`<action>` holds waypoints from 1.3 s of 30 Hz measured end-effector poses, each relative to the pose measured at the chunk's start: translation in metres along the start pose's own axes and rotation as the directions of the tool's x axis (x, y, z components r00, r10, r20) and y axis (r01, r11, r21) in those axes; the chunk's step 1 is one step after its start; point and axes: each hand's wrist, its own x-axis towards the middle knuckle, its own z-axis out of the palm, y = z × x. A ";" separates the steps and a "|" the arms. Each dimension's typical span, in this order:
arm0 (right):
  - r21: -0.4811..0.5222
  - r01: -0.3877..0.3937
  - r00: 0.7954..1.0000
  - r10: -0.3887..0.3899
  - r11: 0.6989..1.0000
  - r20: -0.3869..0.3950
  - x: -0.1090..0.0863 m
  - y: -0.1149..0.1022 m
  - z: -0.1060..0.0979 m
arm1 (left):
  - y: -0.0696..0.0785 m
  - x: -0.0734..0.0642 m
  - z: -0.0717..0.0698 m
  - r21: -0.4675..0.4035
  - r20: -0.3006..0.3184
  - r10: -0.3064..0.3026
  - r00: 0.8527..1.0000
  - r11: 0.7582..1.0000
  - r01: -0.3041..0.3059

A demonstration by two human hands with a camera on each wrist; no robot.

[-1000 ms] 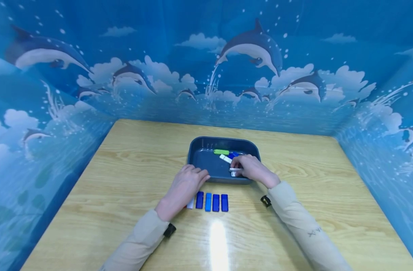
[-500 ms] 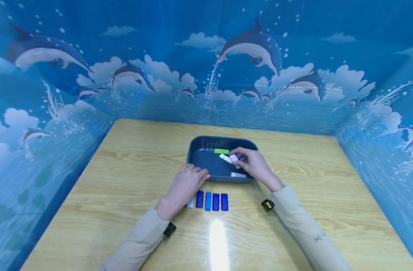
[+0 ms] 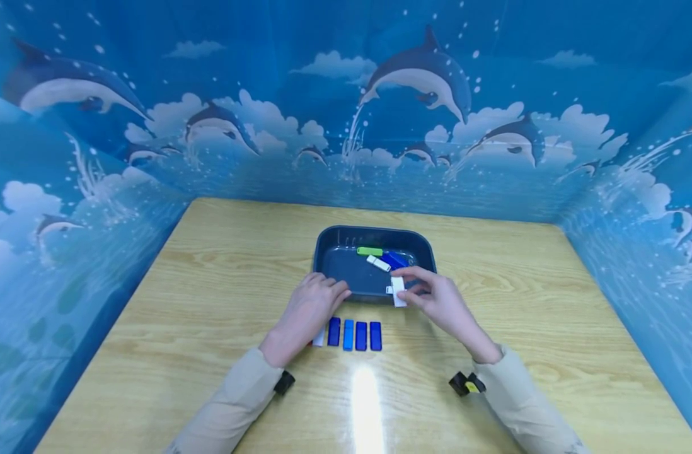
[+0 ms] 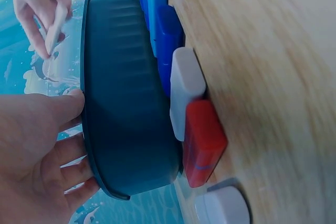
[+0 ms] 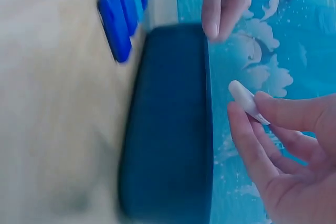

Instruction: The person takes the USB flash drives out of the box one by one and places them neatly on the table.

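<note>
- Clock directions are as the head view shows the table (image 3: 255, 252), twelve being the far side from the person.
- The held stick (image 3: 399, 292), a white one, is between the thumb and fingers of the right hand (image 3: 444, 302), which pinch it.
- It stands at about five o'clock of the bin (image 3: 374, 228), in front of the near rim in the head view; the right wrist view shows it raised beyond the rim, clear of the table.
- The left hand (image 3: 309, 306) grips the bin's rim at about eight o'clock, thumb and fingers bent to the edge.
- Inside the bin, towards one o'clock, lie a green stick (image 3: 370, 251), a second white stick (image 3: 378, 263) and a blue pile (image 3: 395, 260), too bunched to count.
- A small pale piece (image 3: 389, 290) shows at nine o'clock of the held stick; I cannot tell whether it is a separate thing.
- At six o'clock of the bin runs a row (image 3: 348, 335) of sticks, its nine o'clock end partly hidden by the left arm; the left wrist view shows red and white ones there.
- The step in hand looks like taking a stick out to add to the row.
- The next move probably calls for lowering it towards seven o'clock, turning it parallel and laying it beside the row's three o'clock end.
</note>
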 end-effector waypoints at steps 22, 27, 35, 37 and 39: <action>-0.179 -0.139 0.986 0.153 0.974 0.068 -0.030 0.022 0.041 | 0.000 -0.001 -0.001 0.000 -0.008 0.011 1.000 1.000 -0.011; -0.236 -0.139 0.984 0.160 0.962 0.072 -0.025 0.021 0.044 | 0.000 -0.001 0.000 0.008 -0.002 0.005 1.000 1.000 -0.005; -0.246 -0.102 0.987 0.129 0.964 0.095 -0.023 0.018 0.045 | 0.000 -0.001 0.000 0.007 -0.005 0.006 1.000 1.000 -0.006; -0.244 -0.094 0.989 0.118 0.965 0.085 -0.024 0.018 0.043 | 0.000 -0.001 0.000 0.006 -0.006 0.006 1.000 1.000 -0.006; -0.237 -0.083 0.992 0.102 0.968 0.071 -0.025 0.016 0.040 | 0.000 -0.001 0.000 0.008 -0.007 0.009 1.000 1.000 -0.009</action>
